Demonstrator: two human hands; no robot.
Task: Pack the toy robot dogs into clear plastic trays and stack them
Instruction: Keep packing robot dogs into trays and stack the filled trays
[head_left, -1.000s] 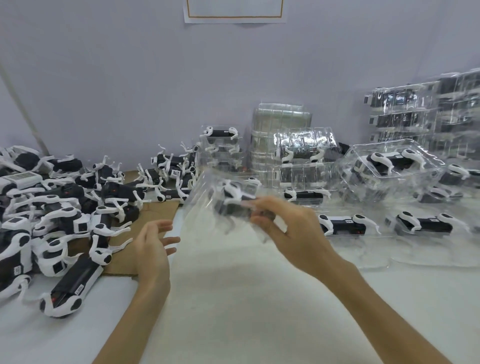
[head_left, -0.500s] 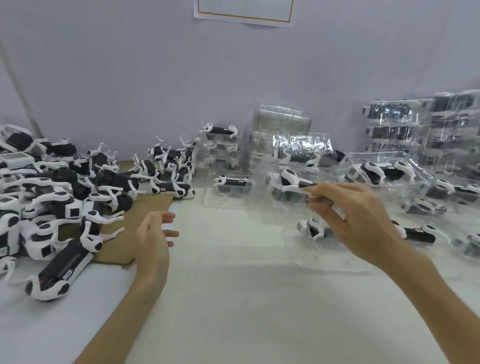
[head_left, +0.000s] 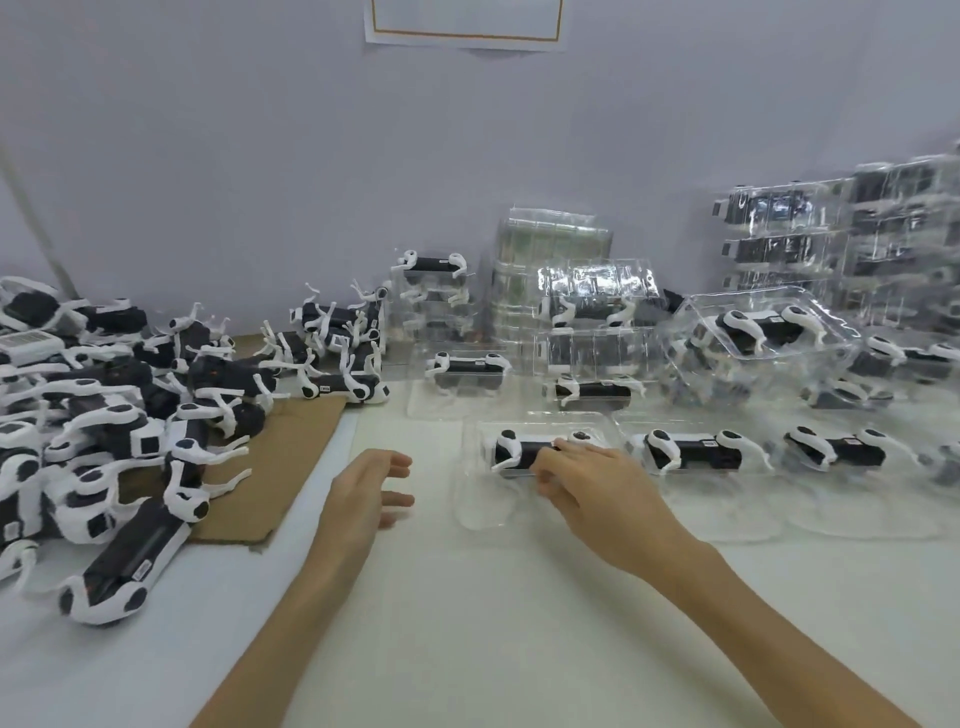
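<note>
A black-and-white toy robot dog lies in a clear plastic tray that rests on the white table in front of me. My right hand grips the right end of this tray and dog, fingers curled over them. My left hand hovers just left of the tray, fingers relaxed and holding nothing. A heap of loose dogs covers the left side of the table, partly on a sheet of cardboard.
More trays holding dogs sit in a row to the right. A tilted filled tray leans behind them. Empty nested trays stand at the back wall; stacks of packed trays rise at the far right.
My right hand carried the tray with the dog from mid-air down and to the right, and it now rests on the table. My left hand stayed open beside it.
</note>
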